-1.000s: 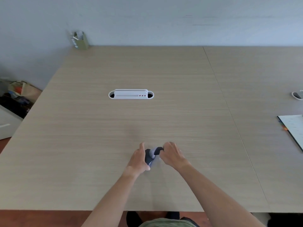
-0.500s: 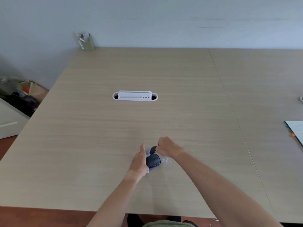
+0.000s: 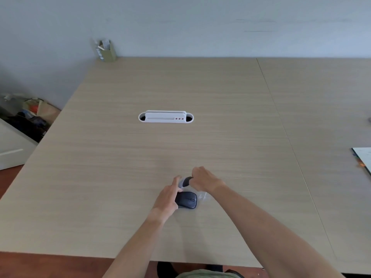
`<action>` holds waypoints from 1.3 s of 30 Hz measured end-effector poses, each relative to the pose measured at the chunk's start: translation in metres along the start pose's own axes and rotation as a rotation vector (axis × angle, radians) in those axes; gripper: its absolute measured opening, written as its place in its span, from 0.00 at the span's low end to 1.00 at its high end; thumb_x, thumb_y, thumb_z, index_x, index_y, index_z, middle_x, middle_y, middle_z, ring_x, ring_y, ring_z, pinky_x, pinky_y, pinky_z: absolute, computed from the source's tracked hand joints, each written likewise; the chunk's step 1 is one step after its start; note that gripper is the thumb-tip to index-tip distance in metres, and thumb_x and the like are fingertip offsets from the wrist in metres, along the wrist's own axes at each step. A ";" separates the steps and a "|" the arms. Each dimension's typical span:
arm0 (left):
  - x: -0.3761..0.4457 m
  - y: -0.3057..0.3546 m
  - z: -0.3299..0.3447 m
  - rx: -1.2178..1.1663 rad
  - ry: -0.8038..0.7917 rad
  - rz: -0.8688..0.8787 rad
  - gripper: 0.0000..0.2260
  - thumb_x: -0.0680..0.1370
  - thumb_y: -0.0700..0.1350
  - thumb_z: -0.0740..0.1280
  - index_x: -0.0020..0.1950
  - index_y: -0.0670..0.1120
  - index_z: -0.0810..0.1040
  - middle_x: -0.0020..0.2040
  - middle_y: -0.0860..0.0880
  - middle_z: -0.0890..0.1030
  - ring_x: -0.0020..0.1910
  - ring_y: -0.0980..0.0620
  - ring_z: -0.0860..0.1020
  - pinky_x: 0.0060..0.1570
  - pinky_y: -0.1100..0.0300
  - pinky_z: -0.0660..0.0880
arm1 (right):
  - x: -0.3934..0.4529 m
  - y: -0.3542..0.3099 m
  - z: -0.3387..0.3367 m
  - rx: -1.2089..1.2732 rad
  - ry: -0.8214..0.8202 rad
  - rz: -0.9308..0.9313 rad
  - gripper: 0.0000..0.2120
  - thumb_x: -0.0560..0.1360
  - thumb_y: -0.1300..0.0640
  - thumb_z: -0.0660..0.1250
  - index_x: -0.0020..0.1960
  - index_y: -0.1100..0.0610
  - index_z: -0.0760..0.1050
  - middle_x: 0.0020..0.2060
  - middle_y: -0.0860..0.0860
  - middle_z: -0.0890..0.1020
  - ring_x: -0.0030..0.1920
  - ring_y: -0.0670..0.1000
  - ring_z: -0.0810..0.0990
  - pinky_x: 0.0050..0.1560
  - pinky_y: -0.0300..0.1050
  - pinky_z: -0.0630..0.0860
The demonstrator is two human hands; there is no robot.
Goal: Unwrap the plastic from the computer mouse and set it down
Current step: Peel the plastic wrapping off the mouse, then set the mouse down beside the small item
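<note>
A black computer mouse (image 3: 187,200) lies flat on the wooden table (image 3: 120,177), near its front edge. My left hand (image 3: 168,196) grips the mouse's left side, with the fingers stretched forward to the wrap. Just behind the mouse, my right hand (image 3: 204,180) pinches the clear plastic wrap (image 3: 184,182), which is bunched up and looks dark in one part. More crinkled plastic (image 3: 202,196) shows under my right wrist, beside the mouse. The mouse's top is bare.
A white cable port (image 3: 166,117) is set in the table's middle. A small olive box (image 3: 107,51) stands at the far left corner. At the right edge lies a white sheet (image 3: 364,159). Bags (image 3: 32,113) sit on the floor to the left.
The mouse was upright between both hands; it now lies flat with its top uncovered. My right hand has pulled the plastic off to the far side.
</note>
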State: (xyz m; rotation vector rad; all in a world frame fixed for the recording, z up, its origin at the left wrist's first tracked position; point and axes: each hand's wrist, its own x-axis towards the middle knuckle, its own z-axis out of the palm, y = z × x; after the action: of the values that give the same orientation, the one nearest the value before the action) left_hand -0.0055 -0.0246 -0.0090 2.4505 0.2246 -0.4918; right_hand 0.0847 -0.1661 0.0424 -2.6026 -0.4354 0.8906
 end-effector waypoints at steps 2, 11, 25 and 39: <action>-0.001 -0.002 -0.003 0.043 -0.009 0.027 0.39 0.66 0.26 0.61 0.72 0.54 0.61 0.61 0.54 0.80 0.58 0.46 0.75 0.49 0.58 0.73 | -0.001 0.001 0.007 -0.023 -0.042 0.024 0.08 0.72 0.62 0.62 0.35 0.61 0.67 0.35 0.55 0.72 0.39 0.58 0.72 0.34 0.44 0.66; 0.004 -0.013 0.003 0.107 -0.001 0.107 0.28 0.67 0.27 0.63 0.62 0.50 0.79 0.59 0.49 0.79 0.59 0.49 0.75 0.53 0.65 0.69 | -0.009 0.015 -0.005 0.045 -0.022 0.023 0.07 0.66 0.58 0.62 0.33 0.58 0.65 0.35 0.55 0.71 0.36 0.56 0.69 0.31 0.43 0.64; -0.009 -0.008 0.020 -0.003 0.144 -0.034 0.22 0.65 0.43 0.69 0.57 0.55 0.72 0.51 0.54 0.75 0.52 0.51 0.74 0.52 0.57 0.75 | -0.024 0.073 0.032 0.353 0.370 0.170 0.16 0.68 0.63 0.61 0.27 0.56 0.57 0.23 0.50 0.62 0.27 0.51 0.59 0.27 0.45 0.56; -0.011 0.023 0.049 -0.078 0.223 -0.264 0.29 0.71 0.50 0.73 0.68 0.49 0.66 0.55 0.45 0.72 0.51 0.43 0.77 0.50 0.53 0.77 | -0.048 0.050 0.082 0.567 0.490 0.492 0.11 0.62 0.66 0.61 0.25 0.57 0.62 0.22 0.51 0.64 0.24 0.53 0.60 0.24 0.44 0.57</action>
State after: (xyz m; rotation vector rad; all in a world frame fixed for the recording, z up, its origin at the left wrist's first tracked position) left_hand -0.0239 -0.0734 -0.0284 2.4085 0.6536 -0.3120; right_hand 0.0054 -0.2107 -0.0139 -2.2836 0.5335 0.3849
